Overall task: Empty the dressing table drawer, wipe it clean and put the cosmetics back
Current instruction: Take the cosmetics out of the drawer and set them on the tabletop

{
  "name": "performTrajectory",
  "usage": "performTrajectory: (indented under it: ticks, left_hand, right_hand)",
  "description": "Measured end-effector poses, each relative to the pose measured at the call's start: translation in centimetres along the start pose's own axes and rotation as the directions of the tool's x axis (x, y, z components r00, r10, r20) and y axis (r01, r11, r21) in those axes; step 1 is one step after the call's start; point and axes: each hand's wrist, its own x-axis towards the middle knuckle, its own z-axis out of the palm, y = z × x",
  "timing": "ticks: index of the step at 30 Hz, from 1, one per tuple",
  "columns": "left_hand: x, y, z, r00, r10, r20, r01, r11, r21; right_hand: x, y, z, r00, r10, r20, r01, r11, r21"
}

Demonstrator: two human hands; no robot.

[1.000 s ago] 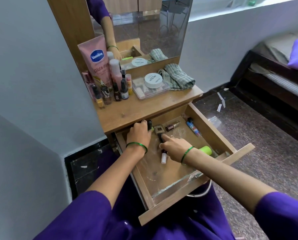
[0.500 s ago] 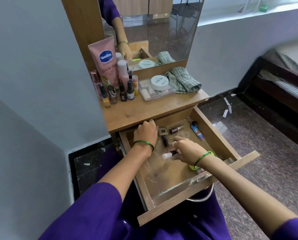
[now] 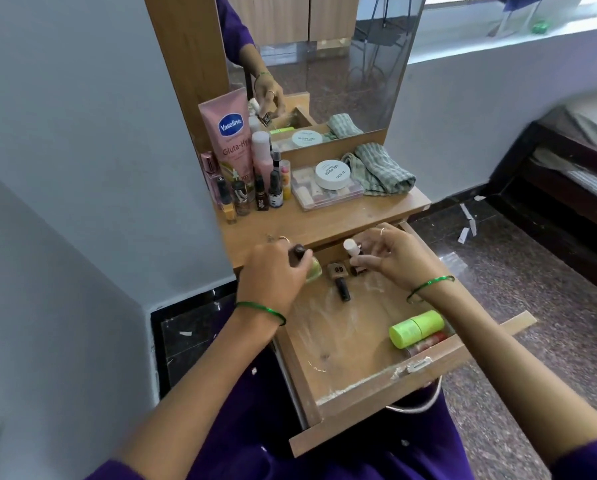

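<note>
Both hands lift cosmetics out of the open drawer [image 3: 376, 386]: the left hand [image 3: 273, 271] grasps a dark-capped green bottle [image 3: 309, 268], the right hand [image 3: 390, 258] pinches a white-capped vial [image 3: 350, 247], bound for the tabletop [image 3: 325, 220], far side.

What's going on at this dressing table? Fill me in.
A person is emptying the open drawer. The left hand grips a pale green bottle with a dark cap; the right hand pinches a small white-capped bottle. A lime green tube and a dark tube are in the dusty drawer, while other cosmetics and a checked cloth sit on top.
</note>
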Motion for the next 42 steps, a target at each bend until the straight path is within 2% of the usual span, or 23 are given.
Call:
performTrajectory:
  ticks: [4, 7, 11, 18, 25, 34, 38, 42]
  left_hand:
    - [0.4, -1.5, -4.0, 0.977, -0.056, -0.204, 0.041, 0.996, -0.076]
    - [1.5, -3.8, -5.5, 0.951, -0.115, -0.287, 0.088, 0.99, -0.106]
    - [3.0, -6.2, -6.0, 0.929, -0.145, -0.34, 0.11, 0.987, -0.119]
    - [4.5, -6.7, -5.2, 0.93, -0.148, -0.337, 0.095, 0.981, -0.167]
    - [5.2, -6.6, -4.1, 0.94, -0.151, -0.306, 0.109, 0.982, -0.152]
    - [4.8, -7.0, -3.1, 0.96, -0.151, -0.237, 0.114, 0.98, -0.162]
    - [4.0, -8.1, -2.3, 0.97, -0.179, -0.167, 0.152, 0.975, -0.16]
    - [4.1, -8.5, -2.0, 0.967, -0.197, -0.159, 0.174, 0.974, -0.145]
  right_hand:
    - [1.9, -2.5, 1.8, 1.0, -0.021, 0.002, 0.021, 0.985, 0.17]
    - [3.5, -4.6, 3.7, 0.997, -0.062, 0.047, 0.052, 0.978, 0.203]
    - [5.6, -6.6, 5.8, 0.999, -0.039, 0.025, 0.033, 0.976, 0.214]
    - [8.4, -9.2, 7.5, 0.999, -0.049, -0.018, 0.05, 0.998, 0.039]
    - [9.4, -10.0, 8.4, 0.998, -0.059, -0.004, 0.059, 0.998, -0.019]
    - [9.9, -9.7, 9.5, 0.999, -0.016, -0.034, 0.018, 0.998, 0.065]
    - [9.7, -9.0, 10.4, 0.993, 0.045, -0.107, -0.025, 0.983, 0.184]
    - [9.6, -9.0, 10.7, 0.993, 0.045, -0.106, -0.025, 0.983, 0.182]
